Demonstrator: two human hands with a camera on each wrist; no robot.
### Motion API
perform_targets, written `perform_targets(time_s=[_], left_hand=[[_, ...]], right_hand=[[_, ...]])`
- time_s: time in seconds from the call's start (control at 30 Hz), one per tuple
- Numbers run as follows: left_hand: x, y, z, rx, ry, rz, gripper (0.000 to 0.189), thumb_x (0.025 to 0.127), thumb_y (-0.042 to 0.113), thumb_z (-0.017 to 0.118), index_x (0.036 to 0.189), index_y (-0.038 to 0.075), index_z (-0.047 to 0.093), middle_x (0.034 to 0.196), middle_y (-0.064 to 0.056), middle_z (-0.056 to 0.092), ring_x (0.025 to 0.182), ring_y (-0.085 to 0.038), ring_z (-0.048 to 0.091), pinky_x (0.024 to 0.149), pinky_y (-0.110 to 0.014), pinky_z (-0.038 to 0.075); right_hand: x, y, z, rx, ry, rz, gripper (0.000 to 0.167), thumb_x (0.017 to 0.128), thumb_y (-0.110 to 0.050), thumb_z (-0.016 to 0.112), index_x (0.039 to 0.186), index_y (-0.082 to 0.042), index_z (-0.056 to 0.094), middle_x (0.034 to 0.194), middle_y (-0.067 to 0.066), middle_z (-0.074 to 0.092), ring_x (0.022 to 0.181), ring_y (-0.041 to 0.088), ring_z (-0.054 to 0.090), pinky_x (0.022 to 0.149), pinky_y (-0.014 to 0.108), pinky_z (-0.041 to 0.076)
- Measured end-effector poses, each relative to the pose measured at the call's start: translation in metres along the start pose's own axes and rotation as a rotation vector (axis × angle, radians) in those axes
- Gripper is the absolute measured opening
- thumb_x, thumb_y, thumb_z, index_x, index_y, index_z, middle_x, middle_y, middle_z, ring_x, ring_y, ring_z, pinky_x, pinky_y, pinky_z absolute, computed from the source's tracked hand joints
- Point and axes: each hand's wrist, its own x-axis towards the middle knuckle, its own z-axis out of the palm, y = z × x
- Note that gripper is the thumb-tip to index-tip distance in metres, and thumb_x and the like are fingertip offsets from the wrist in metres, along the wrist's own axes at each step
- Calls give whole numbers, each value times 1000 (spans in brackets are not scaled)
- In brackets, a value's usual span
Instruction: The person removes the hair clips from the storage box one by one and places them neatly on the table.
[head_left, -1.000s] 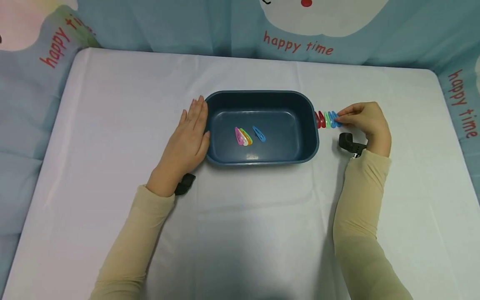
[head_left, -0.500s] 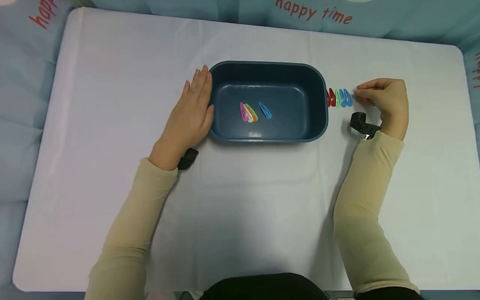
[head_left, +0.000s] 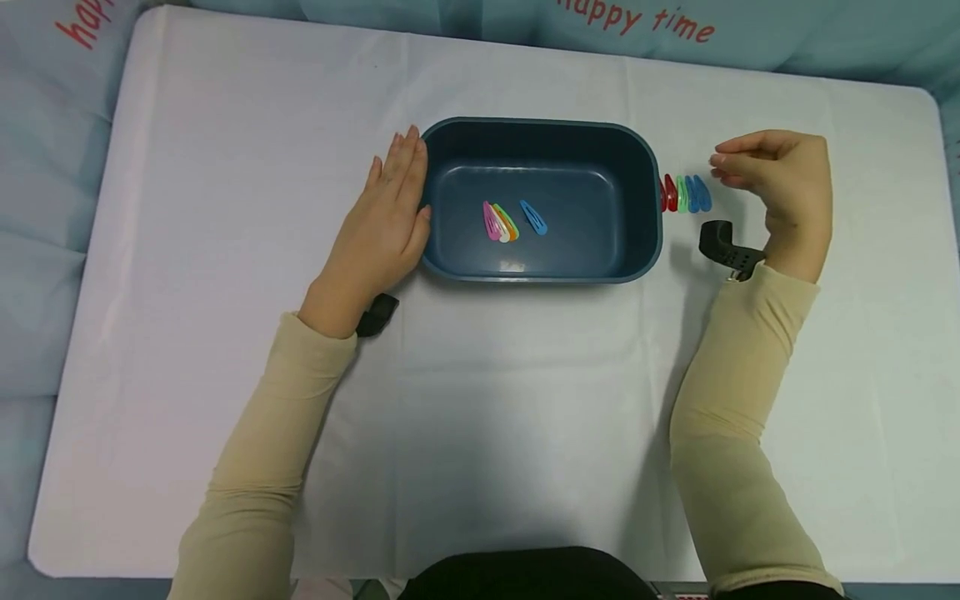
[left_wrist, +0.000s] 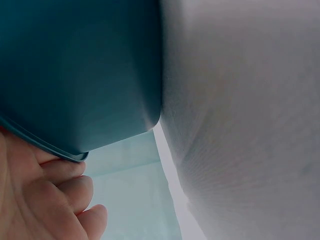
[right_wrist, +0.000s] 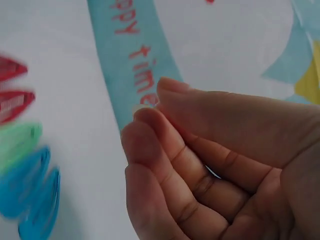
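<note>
A dark blue plastic bin [head_left: 540, 277] stands on the white table. My left hand [head_left: 375, 225] lies against its left end, fingers straight along the rim; the left wrist view shows the fingertips [left_wrist: 75, 192] at the bin's edge [left_wrist: 45, 145]. Inside lie several snap hair clips: a fanned group [head_left: 500, 222] in pink, white, orange and green, and a separate blue clip [head_left: 534, 217]. Outside the right end is a row of red, green and blue clips [head_left: 682, 193]. My right hand [head_left: 787, 183] hovers just right of that row, fingers loosely curled, nothing visible between thumb and fingertips.
Light blue padded cloth [head_left: 465, 21] with red lettering borders the table's back and left sides. A black wrist mount [head_left: 727, 248] sits by the right wrist, another [head_left: 378, 315] by the left. White tablecloth [head_left: 510, 400] stretches in front of the bin.
My right hand has left the blue end of the clip row, moving right and up. The left hand stays against the bin. The head view has tilted downward.
</note>
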Motion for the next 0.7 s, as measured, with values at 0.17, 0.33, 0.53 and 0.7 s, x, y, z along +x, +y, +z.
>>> perform_targets(time_s=[0.17, 0.33, 0.53, 0.7], left_hand=[[0, 0, 0, 1, 1, 2, 60, 99, 19, 32, 148, -7, 11, 156, -17, 5, 144, -22, -1, 114, -39, 2], [-1, 1, 0, -4, 9, 4, 59, 99, 18, 33, 148, -8, 12, 156, -18, 7, 144, -24, 1, 114, -40, 2], [-2, 2, -1, -7, 11, 6, 59, 98, 18, 33, 147, -8, 12, 156, -19, 8, 144, -25, 3, 114, -40, 3], [-1, 2, -2, -6, 14, 9, 59, 98, 18, 33, 147, -8, 12, 156, -18, 7, 144, -24, 1, 114, -40, 3]], right_hand=[[-8, -10, 14, 27, -68, -76, 5, 77, 8, 70, 77, 4, 72, 74, 7, 68, 66, 17, 66, 60, 18, 53], [-18, -19, 30, 16, -153, -129, 4, 77, 9, 70, 79, 6, 72, 74, 8, 68, 63, 18, 65, 61, 18, 53], [-29, -26, 49, -80, -264, -176, 9, 76, 5, 74, 84, 8, 72, 72, 8, 69, 64, 17, 66, 63, 19, 53], [-37, -31, 62, -226, -319, -192, 12, 79, -2, 74, 88, 6, 72, 76, 5, 69, 70, 16, 67, 68, 19, 52]])
